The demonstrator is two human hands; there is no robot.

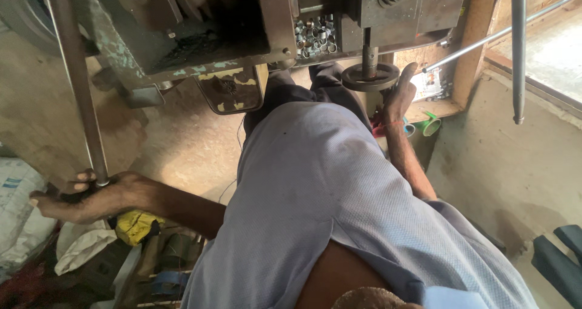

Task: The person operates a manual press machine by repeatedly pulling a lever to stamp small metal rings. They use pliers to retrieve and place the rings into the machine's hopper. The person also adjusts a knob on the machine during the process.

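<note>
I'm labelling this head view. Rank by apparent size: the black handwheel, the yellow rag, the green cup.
1. Black handwheel, beside the right hand.
2. Yellow rag, near the left hand; looks close to the wheel's size and nearer the camera, so unsure.
3. Green cup, partly hidden.

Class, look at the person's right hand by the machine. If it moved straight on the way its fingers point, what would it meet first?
The right hand points up toward the machine; its fingertips already sit beside the dark round handwheel. Going straight on, it would probably meet that wheel's rim first, though depth is hard to judge.
</note>
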